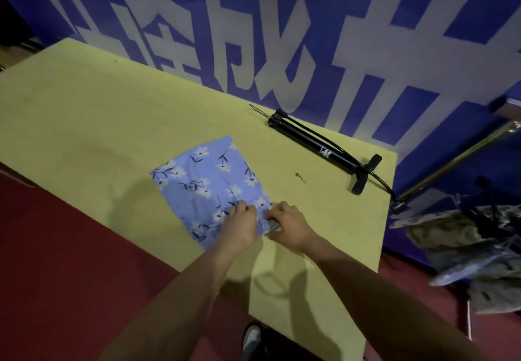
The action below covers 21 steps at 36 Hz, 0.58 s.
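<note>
A light blue cloth with white flowers lies folded flat on the yellow-green table. Both hands meet at its near right corner. My left hand rests on the cloth there with its fingers curled into the fabric. Just to the right, my right hand pinches the cloth's edge at that corner, where a small bunched fold shows between the two hands.
A black hand pump with its hose lies along the table's far right edge. A small metal needle lies between pump and cloth. A camouflage bag sits off the table at the right. A blue banner wall stands behind.
</note>
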Motion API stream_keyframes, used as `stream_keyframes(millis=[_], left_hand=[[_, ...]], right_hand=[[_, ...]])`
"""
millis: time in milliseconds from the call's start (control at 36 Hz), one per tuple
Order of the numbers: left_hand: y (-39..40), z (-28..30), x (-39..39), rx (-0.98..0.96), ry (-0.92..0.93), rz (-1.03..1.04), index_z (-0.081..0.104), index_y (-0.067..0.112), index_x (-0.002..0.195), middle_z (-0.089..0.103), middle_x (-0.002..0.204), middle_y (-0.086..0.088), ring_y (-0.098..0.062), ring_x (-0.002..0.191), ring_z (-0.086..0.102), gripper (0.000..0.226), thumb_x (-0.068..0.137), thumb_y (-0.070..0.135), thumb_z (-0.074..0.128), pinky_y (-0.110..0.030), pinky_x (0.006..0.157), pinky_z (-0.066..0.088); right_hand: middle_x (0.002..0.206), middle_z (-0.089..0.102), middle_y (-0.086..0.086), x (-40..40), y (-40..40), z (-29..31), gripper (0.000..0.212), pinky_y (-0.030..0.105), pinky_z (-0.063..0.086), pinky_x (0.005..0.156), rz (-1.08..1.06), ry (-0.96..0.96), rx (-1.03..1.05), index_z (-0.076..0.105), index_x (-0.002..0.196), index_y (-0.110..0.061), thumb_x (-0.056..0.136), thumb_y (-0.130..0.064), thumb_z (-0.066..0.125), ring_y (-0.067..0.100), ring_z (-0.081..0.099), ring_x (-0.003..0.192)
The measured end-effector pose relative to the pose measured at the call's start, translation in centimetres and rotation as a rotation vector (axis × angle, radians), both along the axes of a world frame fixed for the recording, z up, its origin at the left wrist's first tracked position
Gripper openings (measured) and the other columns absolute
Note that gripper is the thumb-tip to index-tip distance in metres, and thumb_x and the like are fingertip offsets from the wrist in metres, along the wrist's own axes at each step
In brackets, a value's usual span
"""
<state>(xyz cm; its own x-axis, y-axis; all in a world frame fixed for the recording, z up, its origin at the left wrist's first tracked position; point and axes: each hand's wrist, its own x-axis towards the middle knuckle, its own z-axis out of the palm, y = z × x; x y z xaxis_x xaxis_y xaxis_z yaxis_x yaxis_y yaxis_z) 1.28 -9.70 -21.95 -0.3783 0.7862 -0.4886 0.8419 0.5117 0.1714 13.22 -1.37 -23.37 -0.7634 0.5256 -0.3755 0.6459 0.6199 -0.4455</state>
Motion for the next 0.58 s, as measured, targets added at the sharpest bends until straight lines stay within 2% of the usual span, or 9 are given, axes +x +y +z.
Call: stream_keyframes(millis=[83,167,222,250,306,361,417,500,583], left_hand=[[0.0,0.2,-0.1,0.042,-0.039,-0.025,0.048,0.006,0.115,0.038,0.125,-0.014,-0.034,0.101,0.049,0.023,0.092,0.006,0.049,-0.044,0.086,0.046],[0.2,0.6,-0.5,0.128,-0.127,0.009,0.061,0.003,0.107,0.055,0.115,-0.015,-0.032,0.096,0.057,0.020,0.092,0.007,0.047,-0.044,0.084,0.050],[0.2,1.2,-1.0,0.205,-0.172,0.046,0.063,0.003,0.105,0.060,0.107,-0.016,-0.031,0.094,0.058,0.021,0.092,0.007,0.047,-0.044,0.082,0.051],[0.2,1.6,-1.2,0.251,-0.187,0.054,0.061,0.004,0.106,0.061,0.105,-0.016,-0.031,0.092,0.058,0.020,0.092,0.007,0.047,-0.044,0.080,0.051],[0.1,2.6,-1.5,0.349,-0.194,0.048,0.053,0.005,0.109,0.058,0.104,-0.014,-0.031,0.090,0.056,0.018,0.092,0.007,0.048,-0.041,0.074,0.048],[0.2,3.7,-1.5,0.395,-0.139,0.000,0.045,0.006,0.112,0.052,0.107,-0.013,-0.032,0.091,0.053,0.020,0.092,0.008,0.048,-0.041,0.070,0.042],[0.3,4.6,-1.4,0.386,-0.001,-0.096,0.040,0.007,0.114,0.046,0.112,-0.013,-0.034,0.096,0.051,0.022,0.092,0.007,0.046,-0.041,0.068,0.038],[0.2,5.3,-1.4,0.356,0.110,-0.148,0.036,0.009,0.118,0.040,0.119,-0.015,-0.036,0.107,0.042,0.034,0.087,-0.004,0.042,-0.039,0.068,0.030],[0.1,6.1,-1.8,0.344,0.143,-0.163,0.035,0.011,0.115,0.038,0.119,-0.016,-0.036,0.103,0.041,0.037,0.084,-0.008,0.042,-0.039,0.067,0.029]], right_hand=[[0.123,0.048,0.005,-0.3,-0.2,-0.4,0.036,0.031,0.031,0.088,-0.058,0.017,0.053,0.060,0.117,-0.023,0.084,-0.035,0.064,0.030,0.046,0.109],[0.115,0.051,0.002,-0.5,-0.5,-0.3,0.020,0.031,0.027,0.086,-0.079,0.071,0.072,0.062,0.105,-0.023,0.086,-0.030,0.062,0.027,0.045,0.109],[0.105,0.051,-0.002,-0.8,-0.5,0.1,0.007,0.030,0.023,0.082,-0.139,0.143,-0.003,0.059,0.090,-0.028,0.085,-0.025,0.062,0.023,0.045,0.106],[0.099,0.051,-0.004,-0.9,-0.5,0.3,0.014,0.029,0.024,0.080,-0.187,0.185,-0.039,0.054,0.080,-0.033,0.083,-0.024,0.064,0.021,0.047,0.102],[0.085,0.054,-0.005,-1.2,-0.2,1.3,0.028,0.031,0.036,0.079,-0.357,0.318,-0.181,0.047,0.068,-0.034,0.076,-0.018,0.068,0.020,0.054,0.087],[0.067,0.054,0.002,-1.5,0.0,2.6,0.024,0.032,0.049,0.064,-0.537,0.515,-0.383,0.052,0.068,-0.021,0.073,-0.005,0.069,0.015,0.056,0.062],[0.058,0.048,0.006,-1.8,0.6,3.9,0.023,0.019,0.041,0.048,-0.631,0.626,-0.462,0.051,0.072,-0.007,0.074,0.012,0.063,0.004,0.047,0.044],[0.061,0.045,0.007,-2.1,1.8,5.1,0.028,0.025,0.035,0.056,-0.691,0.726,-0.413,0.046,0.069,-0.010,0.075,0.014,0.059,0.014,0.044,0.056],[0.064,0.046,0.007,-2.3,2.5,5.6,0.028,0.028,0.034,0.055,-0.729,0.741,-0.384,0.045,0.071,-0.013,0.077,0.012,0.056,0.019,0.042,0.060]])
